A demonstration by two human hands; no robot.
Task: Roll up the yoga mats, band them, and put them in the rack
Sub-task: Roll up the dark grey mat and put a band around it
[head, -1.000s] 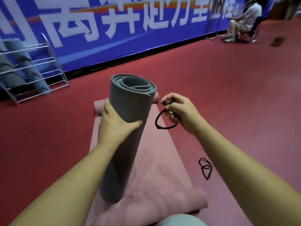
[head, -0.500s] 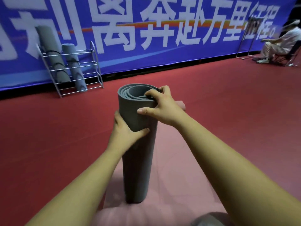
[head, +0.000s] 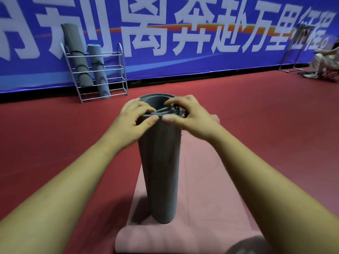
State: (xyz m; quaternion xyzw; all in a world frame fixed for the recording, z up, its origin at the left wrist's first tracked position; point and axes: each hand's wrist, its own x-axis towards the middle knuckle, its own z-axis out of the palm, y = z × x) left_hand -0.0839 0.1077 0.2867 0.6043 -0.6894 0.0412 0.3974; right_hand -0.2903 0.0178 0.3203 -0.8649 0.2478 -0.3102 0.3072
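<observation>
The grey mat roll (head: 158, 171) stands upright, a ribbed foam tube with its coiled layers showing at the open top. It rests on a flat pink mat (head: 201, 180) whose near end curls up just in front of the roll. At the roll's top rim the left hand (head: 132, 118) grips with fingers hooked inside and thumb on the outer wall. The right hand (head: 190, 114) pinches the rim the same way, and a thin black band (head: 176, 107) is barely visible under its fingers. Beyond the roll to its left, a wire rack (head: 111, 53) holds a taller banded grey roll (head: 77, 55) and a shorter one (head: 98, 70). Behind the roll, a blue banner (head: 201, 57) reads 奔赴万里 in white. Far to the roll's right sits a person (head: 321, 61).
</observation>
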